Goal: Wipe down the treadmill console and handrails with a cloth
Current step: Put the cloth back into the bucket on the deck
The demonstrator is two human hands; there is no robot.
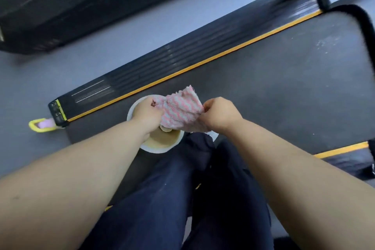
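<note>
A pink-and-white zigzag cloth [180, 107] is stretched between both hands above the treadmill belt [284, 79]. My left hand [145, 113] grips its left edge and my right hand [221, 114] pinches its right edge. Directly below the cloth stands a white round bucket [160, 149] with a pale inside, partly hidden by my left wrist. A black curved handrail [365, 24] shows at the far right. The console is out of view.
The treadmill's black side rail [162, 63] with a yellow stripe runs diagonally on the left. A yellow-and-pink object [41, 125] lies on the grey floor at its rear corner. Another dark machine [60, 6] fills the top left. My legs in dark trousers [182, 199] stand on the belt.
</note>
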